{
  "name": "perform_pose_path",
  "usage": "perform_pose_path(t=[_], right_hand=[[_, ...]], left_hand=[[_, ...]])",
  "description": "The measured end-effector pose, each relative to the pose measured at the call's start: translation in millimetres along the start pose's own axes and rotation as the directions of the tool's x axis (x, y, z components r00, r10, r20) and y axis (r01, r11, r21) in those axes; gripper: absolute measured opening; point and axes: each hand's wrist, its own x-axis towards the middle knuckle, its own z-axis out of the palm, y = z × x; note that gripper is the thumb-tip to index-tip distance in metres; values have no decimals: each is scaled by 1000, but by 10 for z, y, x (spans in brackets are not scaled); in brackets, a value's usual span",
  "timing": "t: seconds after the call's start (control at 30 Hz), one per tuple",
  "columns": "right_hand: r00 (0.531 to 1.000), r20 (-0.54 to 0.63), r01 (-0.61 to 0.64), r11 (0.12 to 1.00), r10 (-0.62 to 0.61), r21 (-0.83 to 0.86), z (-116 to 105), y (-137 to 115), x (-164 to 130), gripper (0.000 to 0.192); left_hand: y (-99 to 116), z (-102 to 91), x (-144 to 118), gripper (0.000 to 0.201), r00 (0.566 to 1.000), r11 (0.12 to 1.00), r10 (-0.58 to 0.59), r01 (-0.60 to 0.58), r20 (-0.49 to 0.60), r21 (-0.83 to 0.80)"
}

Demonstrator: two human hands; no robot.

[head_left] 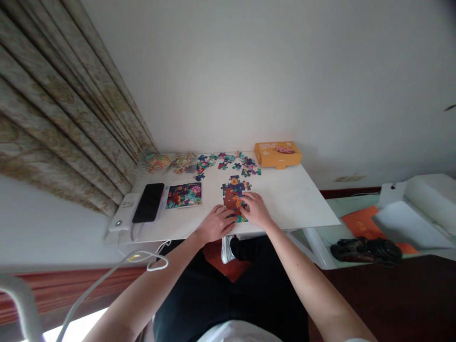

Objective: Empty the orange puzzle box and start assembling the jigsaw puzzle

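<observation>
A partly joined jigsaw puzzle (230, 195), brown, dark blue and orange, lies on the white table (285, 199) in front of me. My left hand (218, 222) rests at its lower left edge, fingers stretched out and lying over the pieces. From the right, my right hand (257, 210) reaches onto the puzzle, thumb and fingers bent around a puzzle piece (238, 201) with orange on it. Its fingertips partly cover the right side of the puzzle. Several loose puzzle pieces (223, 166) are spread toward the back, and a colourful reference picture (184, 195) lies left of the puzzle.
An orange puzzle box (278, 155) stands at the back right. Clear bags of pieces (158, 163) lie at the back left. A black phone (148, 203) rests on a white device at the left, with a white cable (107, 273) hanging nearby. Curtains hang on the left.
</observation>
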Motion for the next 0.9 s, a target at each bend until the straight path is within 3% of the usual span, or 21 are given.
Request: perform_pose_path(t=[0.17, 0.3, 0.43, 0.57, 0.73, 0.9], right_hand=[[1000, 6, -31, 1000, 31, 4, 24, 12, 8, 25], [998, -7, -64, 995, 65, 79, 39, 89, 32, 23], [985, -74, -142, 979, 153, 143, 43, 155, 216, 21], [988, -71, -128, 985, 137, 118, 170, -8, 772, 23], [992, 117, -50, 994, 39, 97, 606, -398, 1834, 37], [930, 307, -197, 979, 204, -52, 972, -571, 2515, 54]], left_hand=[[-137, 34, 181, 36, 988, 992, -122, 117, -100, -56], [-253, 73, 211, 50, 984, 985, -174, 173, -24, -22], [-262, 108, 197, 47, 972, 973, -231, 231, -37, -7], [-229, 109, 209, 40, 961, 962, -270, 267, -62, -57], [-231, 90, 218, 34, 949, 951, -298, 286, -101, -121], [-235, 95, 215, 27, 935, 938, -339, 326, -108, -120]])
